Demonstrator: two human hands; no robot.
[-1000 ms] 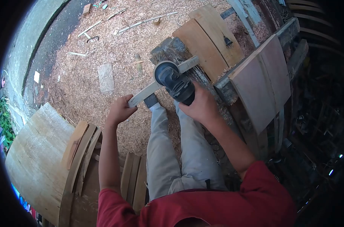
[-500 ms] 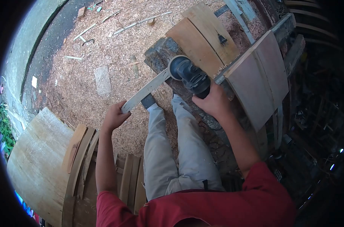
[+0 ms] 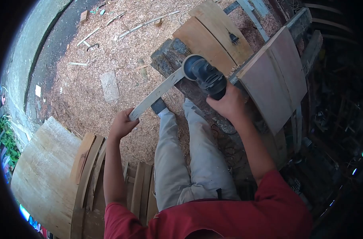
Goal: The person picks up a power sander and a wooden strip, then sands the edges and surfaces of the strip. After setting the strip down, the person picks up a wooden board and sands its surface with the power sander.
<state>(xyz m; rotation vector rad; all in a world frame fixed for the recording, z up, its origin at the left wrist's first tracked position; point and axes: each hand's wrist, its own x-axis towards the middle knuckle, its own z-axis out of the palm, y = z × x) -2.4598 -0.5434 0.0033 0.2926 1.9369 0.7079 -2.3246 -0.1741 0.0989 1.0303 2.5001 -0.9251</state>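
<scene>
My right hand is wrapped around the rear grip of a dark power sander, whose round disc lies over the far end of a narrow wooden strip. My left hand grips the near end of that strip, thumb on one side and fingers on the other. The strip slants up to the right, its far end on a thick, weathered timber beam. The sander's disc hides the very tip of the strip.
Two wooden boards lie beyond the beam, with a black plug on one. A pale panel leans at the right. Stacked planks and a plywood sheet stand at lower left. Shavings cover the ground.
The sander and my right hand have shifted slightly right in view. The strip and my left hand keep nearly the same place; the whole view has moved a little.
</scene>
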